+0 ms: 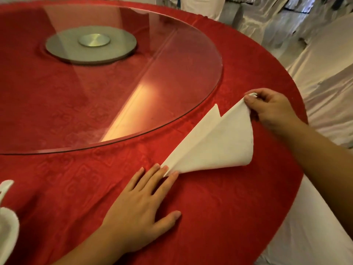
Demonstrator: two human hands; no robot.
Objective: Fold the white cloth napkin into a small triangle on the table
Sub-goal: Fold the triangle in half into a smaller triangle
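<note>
The white cloth napkin [215,142] lies on the red tablecloth [80,184] at the right of the round table, partly folded into a long pointed shape. Its narrow tip points toward me and to the left. My left hand [139,205] lies flat with straight fingers, and its fingertips press that tip down. My right hand [271,108] pinches the far upper corner between thumb and fingers and holds it lifted, so the right layer curves up off the table. A second pointed layer shows behind the lifted one.
A round glass turntable [172,77] on a grey metal hub [91,44] covers the table's middle, its rim just beyond the napkin. Another white folded cloth [7,222] sits at the left edge. White-covered chairs [315,60] stand past the table's right edge.
</note>
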